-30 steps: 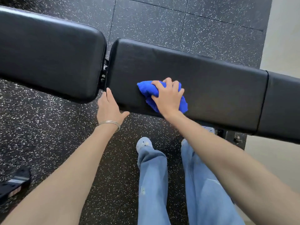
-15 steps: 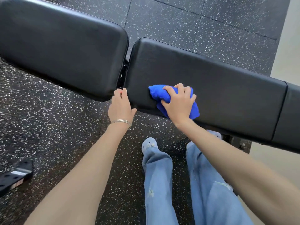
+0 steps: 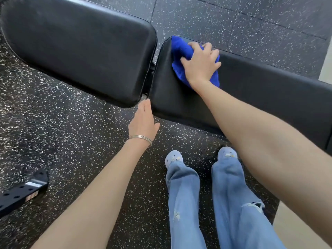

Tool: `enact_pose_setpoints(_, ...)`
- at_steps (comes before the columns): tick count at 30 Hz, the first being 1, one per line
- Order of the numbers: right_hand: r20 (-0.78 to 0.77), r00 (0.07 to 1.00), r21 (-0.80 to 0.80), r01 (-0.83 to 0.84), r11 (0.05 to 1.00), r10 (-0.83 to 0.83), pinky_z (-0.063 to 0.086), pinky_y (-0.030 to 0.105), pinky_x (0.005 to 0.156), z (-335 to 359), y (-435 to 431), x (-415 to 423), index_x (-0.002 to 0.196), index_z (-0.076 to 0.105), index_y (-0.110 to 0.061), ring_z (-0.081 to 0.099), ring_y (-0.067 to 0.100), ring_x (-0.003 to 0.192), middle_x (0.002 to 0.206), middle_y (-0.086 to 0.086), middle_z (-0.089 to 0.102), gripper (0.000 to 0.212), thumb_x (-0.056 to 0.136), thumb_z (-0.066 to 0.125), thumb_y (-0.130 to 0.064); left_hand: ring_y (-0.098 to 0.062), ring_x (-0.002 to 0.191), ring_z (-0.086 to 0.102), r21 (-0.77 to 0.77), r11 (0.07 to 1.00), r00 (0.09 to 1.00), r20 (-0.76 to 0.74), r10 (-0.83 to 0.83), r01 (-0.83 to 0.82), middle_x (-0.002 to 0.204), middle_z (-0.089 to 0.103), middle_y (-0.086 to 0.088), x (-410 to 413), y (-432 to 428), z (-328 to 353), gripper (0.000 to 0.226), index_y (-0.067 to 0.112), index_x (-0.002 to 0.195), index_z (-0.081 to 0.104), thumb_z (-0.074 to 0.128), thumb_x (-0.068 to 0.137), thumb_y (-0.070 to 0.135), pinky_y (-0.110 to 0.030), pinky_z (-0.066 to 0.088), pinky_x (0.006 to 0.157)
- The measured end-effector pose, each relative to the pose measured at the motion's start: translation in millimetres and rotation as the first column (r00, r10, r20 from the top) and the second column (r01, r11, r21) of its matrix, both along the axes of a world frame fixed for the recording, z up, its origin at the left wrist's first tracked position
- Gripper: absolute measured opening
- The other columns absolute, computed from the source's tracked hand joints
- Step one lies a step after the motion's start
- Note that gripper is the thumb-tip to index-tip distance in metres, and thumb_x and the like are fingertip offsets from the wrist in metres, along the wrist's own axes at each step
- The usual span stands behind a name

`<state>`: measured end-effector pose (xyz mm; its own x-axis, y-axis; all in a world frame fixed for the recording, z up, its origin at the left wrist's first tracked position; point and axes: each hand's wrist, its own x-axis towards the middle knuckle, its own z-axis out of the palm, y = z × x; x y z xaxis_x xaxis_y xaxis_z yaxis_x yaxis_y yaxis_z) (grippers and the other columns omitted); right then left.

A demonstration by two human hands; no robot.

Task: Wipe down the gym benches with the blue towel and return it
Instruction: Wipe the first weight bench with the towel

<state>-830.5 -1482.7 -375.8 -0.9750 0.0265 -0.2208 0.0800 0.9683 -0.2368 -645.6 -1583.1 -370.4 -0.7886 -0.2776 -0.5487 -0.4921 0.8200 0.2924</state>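
The blue towel point(image 3: 181, 56) lies bunched at the far left corner of the right bench pad point(image 3: 260, 90), pressed flat under the right hand point(image 3: 201, 66); that grip is spread, fingers curled over the cloth rather than pinching it. To wipe well, I'd keep the palm weighted and run overlapping strokes along the pad to its near edge, then across the gap. The left hand point(image 3: 143, 121) is open, holding nothing, fingertips at the gap beside the left bench pad point(image 3: 77, 49). Counted: one towel, two pads, two hands.
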Motion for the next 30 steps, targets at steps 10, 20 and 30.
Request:
enact_pose_setpoints(10, -0.153, 0.651, 0.054, -0.745, 0.664, 0.743, 0.043, 0.044, 0.064, 4, 89, 86, 0.090, 0.072, -0.025, 0.058, 0.036, 0.079, 0.092, 0.010, 0.065, 0.027, 0.064, 0.073, -0.029, -0.027, 0.133, 0.037, -0.059, 0.994, 0.995, 0.045, 0.091, -0.088, 0.153, 0.021, -0.010, 18, 31, -7, 0.091, 0.006, 0.149, 0.008, 0.067, 0.084, 0.029, -0.042, 0.039, 0.100)
enact_pose_setpoints(20, -0.086, 0.616, 0.050, -0.782, 0.621, 0.783, 0.040, 0.041, 0.063, 10, 246, 98, 0.092, 0.074, -0.022, 0.057, 0.035, 0.076, 0.089, 0.012, 0.065, 0.036, 0.060, 0.082, -0.036, -0.035, 0.142, 0.015, -0.316, 0.934, 0.984, -0.005, -0.178, 0.167, 0.155, 0.013, -0.017, 24, 98, 9, 0.084, 0.007, 0.148, 0.013, 0.062, 0.086, 0.035, -0.043, 0.022, 0.115)
enact_pose_setpoints(30, -0.047, 0.720, 0.063, -0.690, 0.721, 0.692, 0.040, 0.044, 0.064, 12, 401, 120, 0.097, 0.073, -0.022, 0.055, 0.039, 0.081, 0.093, 0.015, 0.062, 0.038, 0.062, 0.083, -0.026, -0.033, 0.142, 0.017, -0.278, 0.904, 0.936, -0.049, -0.350, 0.324, 0.153, 0.018, -0.016, 32, 237, 12, 0.081, 0.009, 0.148, 0.017, 0.062, 0.086, 0.035, -0.042, 0.019, 0.115)
